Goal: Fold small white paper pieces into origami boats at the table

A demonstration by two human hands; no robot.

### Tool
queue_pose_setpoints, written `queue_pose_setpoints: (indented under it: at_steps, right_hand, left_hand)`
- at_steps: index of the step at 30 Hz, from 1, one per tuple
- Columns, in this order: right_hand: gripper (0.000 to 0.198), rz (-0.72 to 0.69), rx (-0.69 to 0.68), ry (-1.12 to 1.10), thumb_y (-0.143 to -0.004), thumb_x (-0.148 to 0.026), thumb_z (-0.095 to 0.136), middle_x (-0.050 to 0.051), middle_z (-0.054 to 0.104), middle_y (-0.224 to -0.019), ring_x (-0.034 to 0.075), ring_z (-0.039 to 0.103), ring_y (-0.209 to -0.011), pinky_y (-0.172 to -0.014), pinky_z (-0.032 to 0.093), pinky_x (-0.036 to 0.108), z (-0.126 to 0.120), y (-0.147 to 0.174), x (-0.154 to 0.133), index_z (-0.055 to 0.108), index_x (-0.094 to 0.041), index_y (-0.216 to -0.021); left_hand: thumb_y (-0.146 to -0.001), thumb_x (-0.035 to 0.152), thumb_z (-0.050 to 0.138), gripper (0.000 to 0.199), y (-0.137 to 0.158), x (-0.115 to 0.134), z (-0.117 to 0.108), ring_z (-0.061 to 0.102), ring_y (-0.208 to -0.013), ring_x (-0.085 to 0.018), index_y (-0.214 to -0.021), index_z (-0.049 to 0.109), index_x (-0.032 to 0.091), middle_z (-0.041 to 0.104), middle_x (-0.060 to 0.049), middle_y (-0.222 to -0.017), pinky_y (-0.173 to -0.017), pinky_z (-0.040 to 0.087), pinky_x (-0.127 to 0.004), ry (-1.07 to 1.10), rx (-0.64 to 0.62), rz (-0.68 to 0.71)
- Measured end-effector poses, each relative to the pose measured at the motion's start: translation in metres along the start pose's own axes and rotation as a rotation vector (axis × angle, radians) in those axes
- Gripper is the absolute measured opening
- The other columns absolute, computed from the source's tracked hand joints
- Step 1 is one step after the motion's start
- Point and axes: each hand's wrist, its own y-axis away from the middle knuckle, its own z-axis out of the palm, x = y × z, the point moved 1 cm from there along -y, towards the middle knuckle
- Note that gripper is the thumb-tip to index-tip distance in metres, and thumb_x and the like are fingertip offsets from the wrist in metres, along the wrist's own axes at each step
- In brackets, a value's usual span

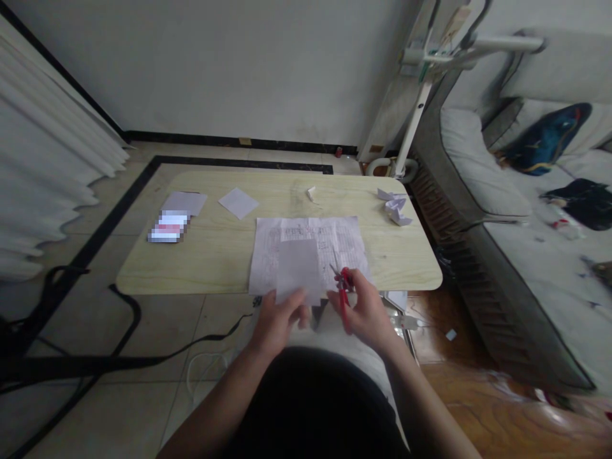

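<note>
The left hand (280, 319) grasps the near edge of the sheet (299, 268), thumb on top, other fingers curled toward the underside. The sheet extends forward from these fingers. The right hand (369, 309) grips the scissors (343, 296); the red handles sit within its fingers, and the blades project forward and slightly left, just right of the sheet. Contact between the right fingertips and the sheet cannot be determined.

Directly ahead of the fingers, behind the sheet and blades, the printed page (265, 255) lies on the table (205, 268). Well to the left of the left fingers, and forward, is the phone (168, 227), its screen pixelated. White paper (191, 203) lies just beyond it. The square (238, 203) lies cornerwise, ahead and left of the left fingers.

Beyond the page, ahead of both hands' fingers, is the scrap (311, 194). The folded pieces (396, 209) lie ahead and right of the right fingers. Farthest forward is the wall (239, 70).
</note>
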Motion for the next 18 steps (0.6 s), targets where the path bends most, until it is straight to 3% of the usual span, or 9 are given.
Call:
queue_pose_setpoints:
  at_steps: [4,7,11,18]
  right_hand:
    - [0.019,0.175,0.001,-0.343,-0.080,-0.035,0.065,0.000,0.057,-0.074,0.016,0.053,-0.068,-0.066,0.044,0.030,0.003,-0.003,-0.006,0.054,-0.021,-0.085]
    - [0.022,0.252,0.021,-0.498,-0.073,-0.036,0.068,-0.001,0.058,-0.072,0.014,0.052,-0.063,-0.060,0.043,0.028,0.006,-0.006,-0.014,0.055,-0.021,-0.081]
    - [0.025,0.291,0.069,-0.537,-0.066,-0.035,0.070,-0.002,0.054,-0.067,0.012,0.046,-0.056,-0.054,0.040,0.026,0.010,-0.008,-0.017,0.056,-0.021,-0.079]
    - [0.022,0.292,0.035,-0.511,-0.066,-0.032,0.069,-0.004,0.051,-0.063,0.011,0.043,-0.053,-0.050,0.037,0.025,0.008,-0.007,-0.013,0.054,-0.020,-0.076]
  left_hand:
    - [-0.074,0.036,0.070,0.028,0.004,0.005,0.001,0.048,-0.042,-0.010,-0.059,0.059,0.015,0.054,0.001,-0.046,-0.045,0.040,-0.022,-0.242,0.039,0.080]
    - [-0.075,0.037,0.069,0.032,0.007,0.003,0.000,0.052,-0.044,-0.012,-0.055,0.061,0.014,0.058,-0.002,-0.048,-0.048,0.043,-0.023,-0.349,0.001,0.050]
    - [-0.077,0.038,0.069,0.032,0.008,0.000,-0.002,0.054,-0.046,-0.013,-0.055,0.062,0.015,0.060,-0.003,-0.049,-0.049,0.043,-0.024,-0.381,-0.035,0.037]
    - [-0.075,0.036,0.069,0.029,0.010,0.002,0.002,0.053,-0.046,-0.012,-0.057,0.061,0.015,0.059,-0.002,-0.048,-0.048,0.043,-0.023,-0.368,-0.021,0.013]
